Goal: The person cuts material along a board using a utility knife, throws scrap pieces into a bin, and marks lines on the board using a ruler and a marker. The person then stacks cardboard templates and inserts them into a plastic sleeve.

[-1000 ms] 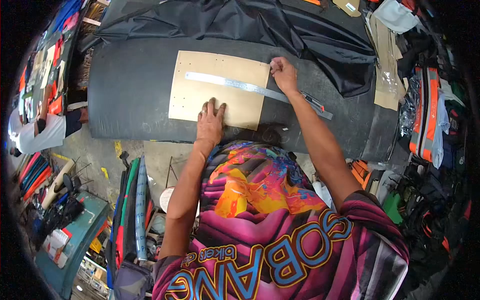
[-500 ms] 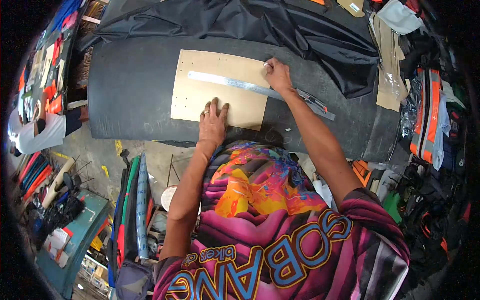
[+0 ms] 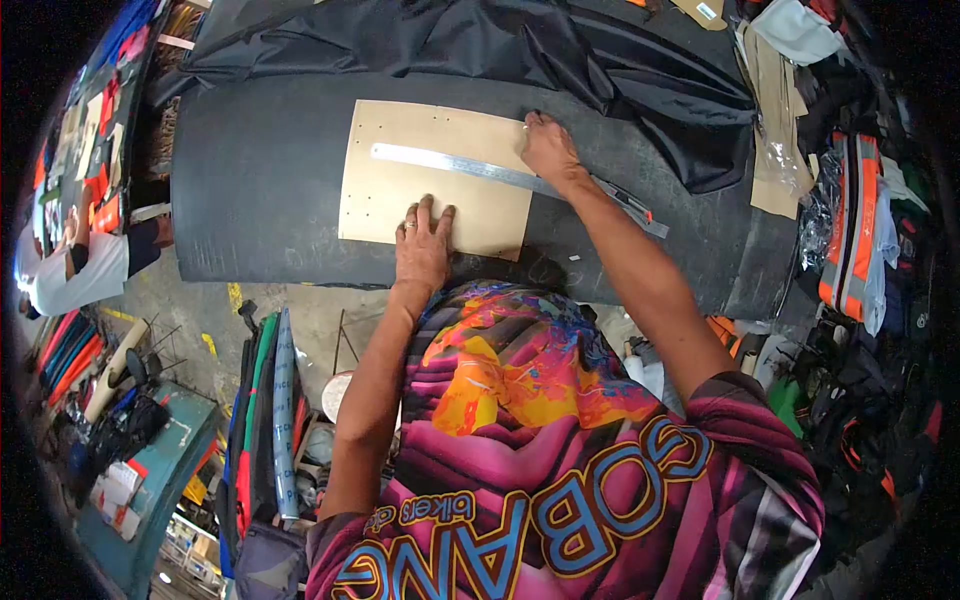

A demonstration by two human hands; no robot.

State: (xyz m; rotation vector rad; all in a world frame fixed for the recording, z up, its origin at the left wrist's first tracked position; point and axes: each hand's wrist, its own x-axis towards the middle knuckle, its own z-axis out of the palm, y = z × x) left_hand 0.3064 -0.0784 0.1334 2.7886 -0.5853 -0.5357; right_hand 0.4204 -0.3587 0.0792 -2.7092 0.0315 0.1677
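A tan sheet of card (image 3: 470,215) with small punched holes near its edges lies flat on the black work surface (image 3: 260,180). My left hand (image 3: 424,250) rests on its lower part, fingers spread and flat. At the upper right edge of the card is my right hand (image 3: 550,152), its fingers curled together; what they hold, if anything, I cannot make out. A steel ruler (image 3: 430,159) lies slanted across the card and passes beneath my right wrist. Beside the ruler's right end, a utility knife (image 3: 622,200) lies partly behind my forearm.
Black fabric (image 3: 450,45) is bunched along the far side of the work surface. Brown paper in plastic (image 3: 775,150) and an orange-and-grey striped item (image 3: 850,235) are at the right. Another person in a white shirt (image 3: 85,275) is at the far left.
My right hand has shifted slightly left along the card's right edge, its fingers a little higher. The left hand stays pressed on the card. The view has shifted slightly.
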